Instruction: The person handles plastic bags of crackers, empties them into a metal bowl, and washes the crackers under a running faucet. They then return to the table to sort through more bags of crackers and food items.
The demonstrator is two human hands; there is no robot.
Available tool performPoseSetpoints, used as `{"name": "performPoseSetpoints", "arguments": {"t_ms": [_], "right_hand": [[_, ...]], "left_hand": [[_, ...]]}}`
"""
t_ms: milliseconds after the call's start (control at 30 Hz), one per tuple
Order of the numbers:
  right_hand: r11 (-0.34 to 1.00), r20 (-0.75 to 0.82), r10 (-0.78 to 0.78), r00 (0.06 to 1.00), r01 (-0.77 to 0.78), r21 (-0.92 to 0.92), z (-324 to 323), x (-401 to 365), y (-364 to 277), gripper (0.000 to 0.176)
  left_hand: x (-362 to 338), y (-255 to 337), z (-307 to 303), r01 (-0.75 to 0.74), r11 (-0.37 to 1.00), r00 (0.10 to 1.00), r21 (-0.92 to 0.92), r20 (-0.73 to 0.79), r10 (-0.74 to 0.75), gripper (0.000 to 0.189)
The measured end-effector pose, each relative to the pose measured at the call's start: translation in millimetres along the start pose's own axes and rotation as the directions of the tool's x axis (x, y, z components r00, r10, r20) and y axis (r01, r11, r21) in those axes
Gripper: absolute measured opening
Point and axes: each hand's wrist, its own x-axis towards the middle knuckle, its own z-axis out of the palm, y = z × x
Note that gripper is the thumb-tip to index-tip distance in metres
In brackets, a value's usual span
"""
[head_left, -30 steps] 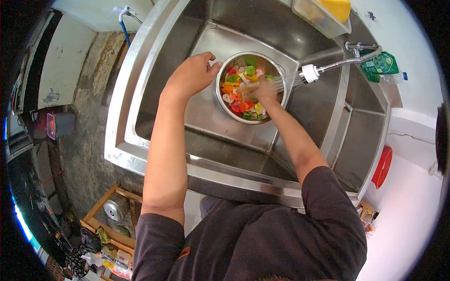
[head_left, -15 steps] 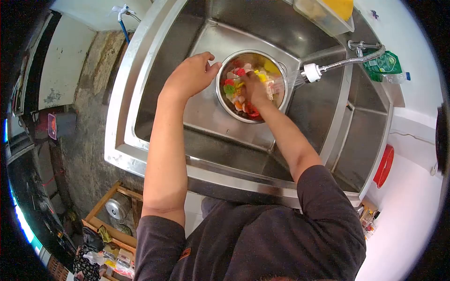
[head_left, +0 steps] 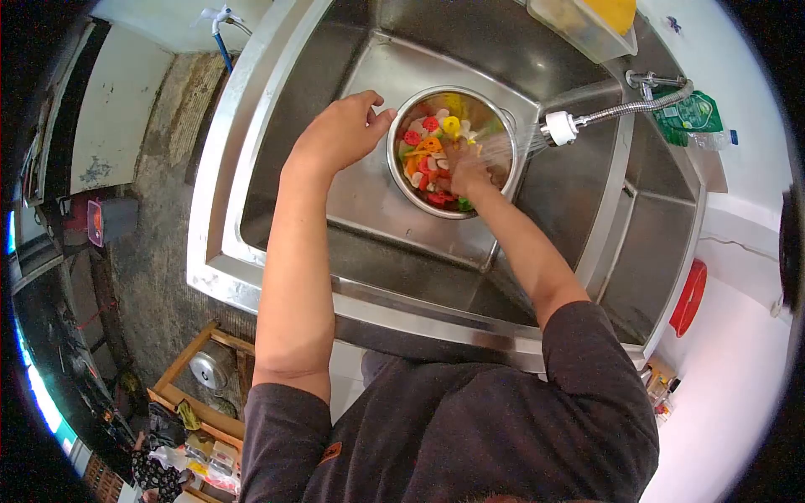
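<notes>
A round metal bowl (head_left: 417,203) sits on the floor of a stainless steel sink (head_left: 360,197). Inside it lie several small pieces (head_left: 428,145) in red, yellow, orange, green and pale tones; I cannot make out exactly what they are. My right hand (head_left: 471,178) reaches into the bowl among these pieces, its fingers partly hidden and smeared by water. Water sprays onto it from a white faucet head (head_left: 560,129) at the right. Just left of the rim is my left hand (head_left: 340,134), thumb and curved fingers apart, holding nothing.
A flexible metal hose (head_left: 625,110) carries the faucet head. A clear plastic container (head_left: 579,33) stands at the sink's top right corner. Beyond the right edge are a green package (head_left: 696,113) and a red object (head_left: 688,295). A wooden rack (head_left: 189,369) with a pot stands lower left.
My right hand has shifted slightly lower and to the right in the bowl. The colorful pieces have been stirred into a different arrangement. My left hand stays almost in place.
</notes>
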Motion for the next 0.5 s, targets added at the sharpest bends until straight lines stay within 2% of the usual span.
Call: {"name": "performPoseSetpoints", "arguments": {"t_ms": [33, 67, 133, 167, 200, 233, 267, 300, 367, 400, 433, 500], "right_hand": [[0.994, -0.186, -0.019, 0.982, 0.039, 0.104, 9.6, -0.5, 1.6, 0.082], [0.994, -0.186, -0.02, 0.982, 0.039, 0.104, 15.5, 4.0, 7.4, 0.082], [0.94, -0.132, 0.043, 0.99, 0.004, 0.34, 13.6, 14.2, 16.8, 0.075], [0.94, -0.129, 0.045, 0.991, 0.002, 0.341, 10.0, 19.2, 23.3, 0.075], [0.805, -0.069, 0.112, 0.991, -0.05, 0.592, -4.3, 22.5, 29.7, 0.069], [0.603, 0.004, 0.16, 0.987, -0.101, 0.791, -20.7, 23.1, 33.3, 0.063], [0.56, -0.009, 0.242, 0.97, -0.132, 0.818, -37.5, 20.9, 32.3, 0.055], [0.561, -0.009, 0.242, 0.97, -0.132, 0.817, -33.0, 29.6, 38.1, 0.055], [0.76, -0.217, 0.13, 0.967, 0.044, 0.648, -10.4, 55.9, 55.0, 0.066], [0.813, -0.197, 0.115, 0.974, 0.021, 0.582, -11.9, 58.4, 50.0, 0.08], [0.812, -0.197, 0.116, 0.974, 0.021, 0.583, -10.4, 57.2, 43.0, 0.08], [0.896, -0.263, -0.021, 0.964, 0.135, 0.423, -3.7, 45.6, 18.0, 0.095]], "left_hand": [[-0.4, -0.2, -0.5, 0.005, 1.0, 1.0, -0.002, 0.0, -0.005, 0.045], [-0.4, -0.4, -0.7, 0.005, 1.0, 1.0, -0.002, 0.0, -0.005, 0.045], [-0.3, -0.7, -0.6, -0.003, 1.0, 1.0, 0.002, -0.005, 0.003, 0.045], [-0.5, -0.9, -0.3, -0.003, 1.0, 1.0, 0.002, -0.001, 0.003, 0.045], [0.1, -0.6, -0.9, 0.01, 1.0, 1.0, -0.003, 0.023, -0.01, 0.048], [0.4, 0.1, -2.0, 0.023, 1.0, 0.999, -0.008, 0.047, -0.023, 0.051], [0.2, 1.5, -2.8, 0.023, 1.0, 0.999, -0.009, 0.047, -0.023, 0.051], [-0.3, 3.0, -3.9, 0.032, 0.999, 0.998, -0.011, 0.055, -0.031, 0.051], [-1.0, 2.9, -3.8, 0.043, 0.999, 0.997, -0.013, 0.065, -0.042, 0.051], [-0.3, 1.6, -2.7, 0.04, 0.999, 0.997, -0.01, 0.061, -0.039, 0.051], [0.7, 1.1, -1.8, 0.036, 0.999, 0.998, -0.005, 0.058, -0.036, 0.051], [2.5, -2.8, 1.6, 0.028, 1.0, 0.998, -0.013, 0.053, -0.027, 0.051]]}}
